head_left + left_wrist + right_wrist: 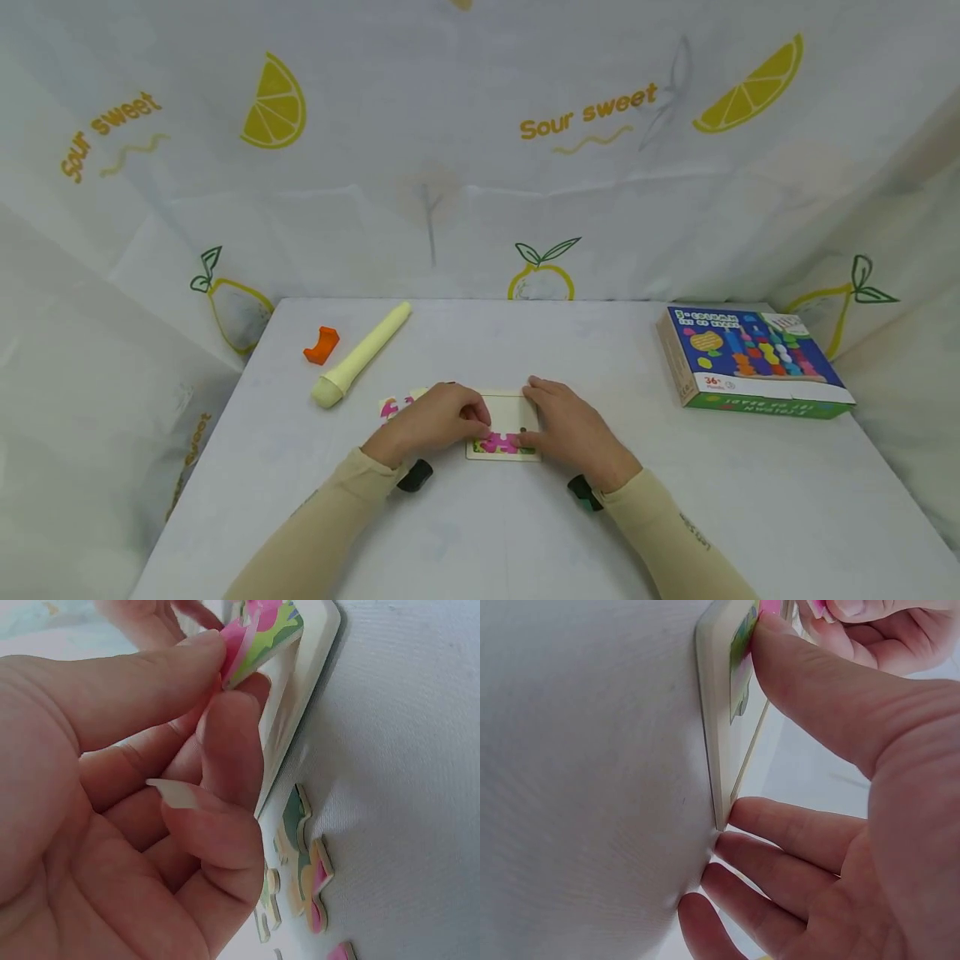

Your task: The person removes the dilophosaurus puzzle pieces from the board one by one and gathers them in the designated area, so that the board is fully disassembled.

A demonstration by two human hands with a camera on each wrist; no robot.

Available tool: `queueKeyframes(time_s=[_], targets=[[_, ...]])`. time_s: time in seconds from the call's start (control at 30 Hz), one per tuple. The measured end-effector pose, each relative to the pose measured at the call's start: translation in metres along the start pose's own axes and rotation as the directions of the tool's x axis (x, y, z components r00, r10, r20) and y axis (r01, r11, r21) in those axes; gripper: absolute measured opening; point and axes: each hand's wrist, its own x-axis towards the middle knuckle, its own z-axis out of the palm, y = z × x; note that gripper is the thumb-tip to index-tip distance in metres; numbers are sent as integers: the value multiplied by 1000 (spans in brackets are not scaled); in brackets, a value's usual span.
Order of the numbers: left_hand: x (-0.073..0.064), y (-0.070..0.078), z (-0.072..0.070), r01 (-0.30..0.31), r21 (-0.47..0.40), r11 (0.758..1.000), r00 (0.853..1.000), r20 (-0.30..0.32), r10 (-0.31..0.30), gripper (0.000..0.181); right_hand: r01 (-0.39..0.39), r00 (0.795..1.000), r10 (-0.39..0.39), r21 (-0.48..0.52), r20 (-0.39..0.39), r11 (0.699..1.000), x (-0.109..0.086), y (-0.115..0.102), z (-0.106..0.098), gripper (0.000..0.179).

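Note:
A shallow cream puzzle board (507, 411) lies flat on the table between the hands. Pink and green puzzle pieces (501, 444) fill its near side. My left hand (438, 419) pinches a pink and green puzzle piece (261, 643) between thumb and index finger; in the left wrist view the piece is tilted above the board. My right hand (573, 429) rests at the board's right side. Its thumb presses on a laid piece (742, 664), while its extended fingers touch the board's edge and the table. Loose puzzle pieces (318, 889) lie left of the board, partly hidden behind the left hand.
An orange arched block (322, 345) and a pale yellow tapered stick (367, 352) lie at the back left. At the back right is a bead-set box (757, 358). A printed cloth (450, 225) hangs behind the table.

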Motion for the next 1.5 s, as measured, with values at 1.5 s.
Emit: queueKeyframes(time_s=[1.5], targets=[[-114,-62,-36,221,-29,975,954,-202,-223,8,32,994,-49,163,102,986,-5,11,-10,84]])
